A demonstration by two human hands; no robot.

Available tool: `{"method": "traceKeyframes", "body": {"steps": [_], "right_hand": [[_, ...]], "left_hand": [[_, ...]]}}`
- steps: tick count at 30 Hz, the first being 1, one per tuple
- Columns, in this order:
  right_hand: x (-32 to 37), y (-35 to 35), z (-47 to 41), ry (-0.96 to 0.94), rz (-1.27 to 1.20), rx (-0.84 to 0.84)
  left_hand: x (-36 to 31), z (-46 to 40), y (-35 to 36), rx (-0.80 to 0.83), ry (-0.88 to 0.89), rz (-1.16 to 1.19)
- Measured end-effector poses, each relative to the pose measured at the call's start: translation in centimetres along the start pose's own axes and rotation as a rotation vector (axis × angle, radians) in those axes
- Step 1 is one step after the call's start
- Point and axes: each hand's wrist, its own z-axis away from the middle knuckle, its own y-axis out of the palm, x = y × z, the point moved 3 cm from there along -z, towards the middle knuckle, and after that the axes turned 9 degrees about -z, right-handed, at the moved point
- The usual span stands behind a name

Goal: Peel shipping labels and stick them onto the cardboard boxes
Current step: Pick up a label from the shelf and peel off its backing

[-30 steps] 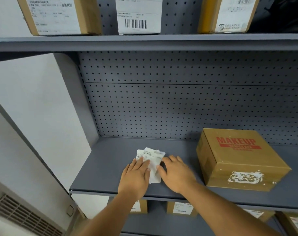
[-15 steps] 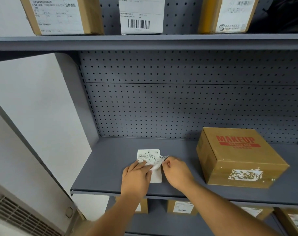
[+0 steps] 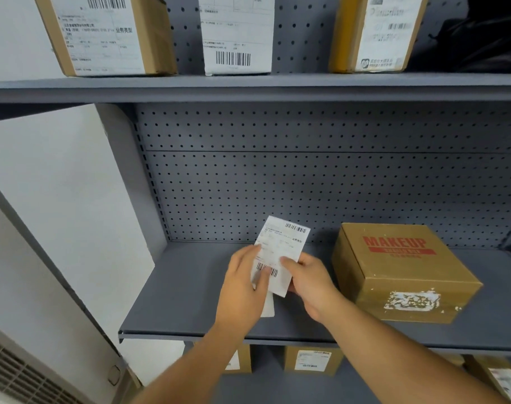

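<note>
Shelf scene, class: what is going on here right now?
A person stands at a grey shelf and holds a white shipping label up off it with both bare hands: the left hand at its left edge, the right hand at its lower right. More white paper lies on the shelf beneath. Beside them sits a cardboard box printed MAKEUP, with only torn white label remnants on its front.

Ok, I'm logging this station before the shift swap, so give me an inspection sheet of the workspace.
Surface: grey shelf, bare at left.
Job's things: label lifted in both hands; backing sheet under the left hand; MAKEUP box at right, torn label residue on its front.
Clutter: nothing seen.
Grippers: left hand and right hand pinch the label.
Cables: nothing seen.
Surroundings: pegboard; labelled boxes above and below.
</note>
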Motion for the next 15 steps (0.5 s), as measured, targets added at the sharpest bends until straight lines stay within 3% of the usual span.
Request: {"method": "traceKeyframes", "body": {"steps": [3,6,15], "right_hand": [[1.8,-1.2,-0.3,-0.034,-0.038,-0.032],[3.2,-2.4,-0.5,-0.052,-0.064,-0.057],[5.6,-3.7,0.0,-0.095,-0.063,-0.045]], "left_hand": [[-0.6,-0.4,-1.2,0.043,-0.289,0.271],[-0.6,-0.7,-1.6,0.111,-0.453,0.4],[-2.0,-1.1,-1.8,0.211,-0.486,0.677]]}}
